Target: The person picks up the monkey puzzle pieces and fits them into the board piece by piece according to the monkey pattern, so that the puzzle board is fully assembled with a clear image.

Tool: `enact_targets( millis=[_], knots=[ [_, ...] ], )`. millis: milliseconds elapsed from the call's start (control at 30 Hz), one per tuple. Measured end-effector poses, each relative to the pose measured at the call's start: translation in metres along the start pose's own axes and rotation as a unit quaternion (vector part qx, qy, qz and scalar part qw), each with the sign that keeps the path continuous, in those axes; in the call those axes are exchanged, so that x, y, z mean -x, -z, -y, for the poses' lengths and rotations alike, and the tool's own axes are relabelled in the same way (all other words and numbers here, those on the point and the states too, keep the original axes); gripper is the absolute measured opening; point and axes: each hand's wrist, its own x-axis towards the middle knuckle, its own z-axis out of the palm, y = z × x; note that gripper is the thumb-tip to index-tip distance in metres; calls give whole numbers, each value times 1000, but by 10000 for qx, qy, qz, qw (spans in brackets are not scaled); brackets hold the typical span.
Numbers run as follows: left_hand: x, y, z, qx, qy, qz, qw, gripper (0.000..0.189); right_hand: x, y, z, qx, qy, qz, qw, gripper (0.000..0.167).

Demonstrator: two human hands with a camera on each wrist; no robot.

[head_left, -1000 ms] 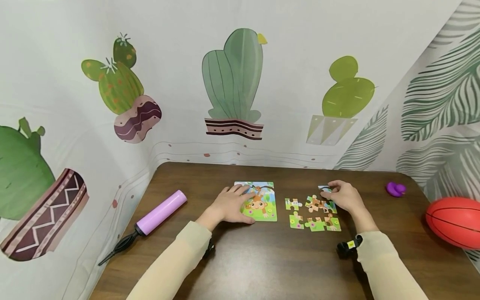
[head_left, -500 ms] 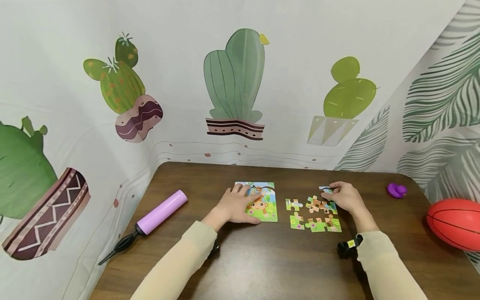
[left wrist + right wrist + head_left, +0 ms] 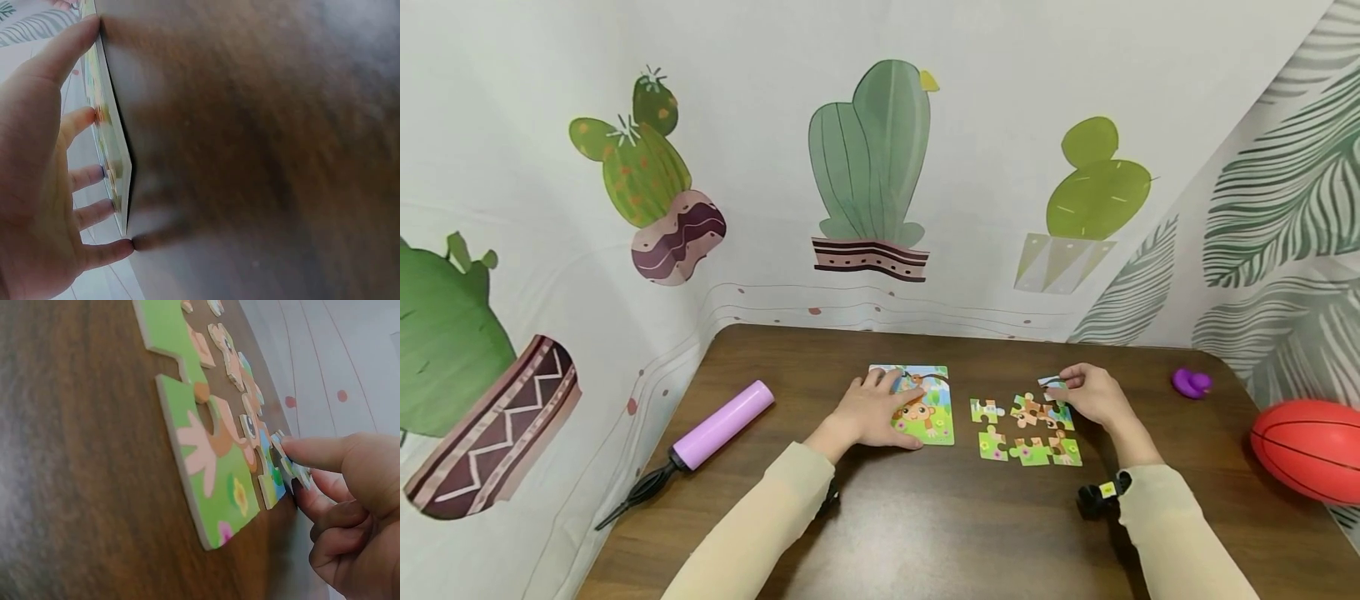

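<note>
My left hand (image 3: 874, 412) rests with spread fingers on a picture board (image 3: 938, 427) showing a monkey. In the left wrist view, the fingertips touch the board's face and edge (image 3: 122, 150). To the right, my right hand (image 3: 1097, 395) pinches a blue-and-white jigsaw piece (image 3: 1051, 383) between thumb and fingers. This piece is tilted at the upper right of a partly joined monkey jigsaw puzzle (image 3: 1033, 452). In the right wrist view, the held jigsaw piece (image 3: 289, 464) is close to the joined pieces and partly hidden by fingers.
A purple hand pump (image 3: 722, 425) with a black nozzle lies on the left of the brown table (image 3: 925, 525). A purple rubber duck (image 3: 1191, 382) and a red ball (image 3: 1311, 450) are at the right. A cactus-print cloth (image 3: 970, 167) hangs behind.
My right hand has tilted the pinched jigsaw piece and shifted it slightly right. My left hand has slid slightly right over the picture board, then stayed there.
</note>
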Motion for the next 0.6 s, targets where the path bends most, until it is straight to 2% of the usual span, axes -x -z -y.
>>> enact_targets(
  millis=[333, 600],
  knots=[
    [2, 1, 0, 85, 0, -20, 10000, 97, 3, 9, 4, -69, 238, -393, 9989, 39],
    [3, 2, 1, 190, -98, -56, 9998, 95, 2, 10, 10, -330, 401, -748, 9958, 38]
  ],
)
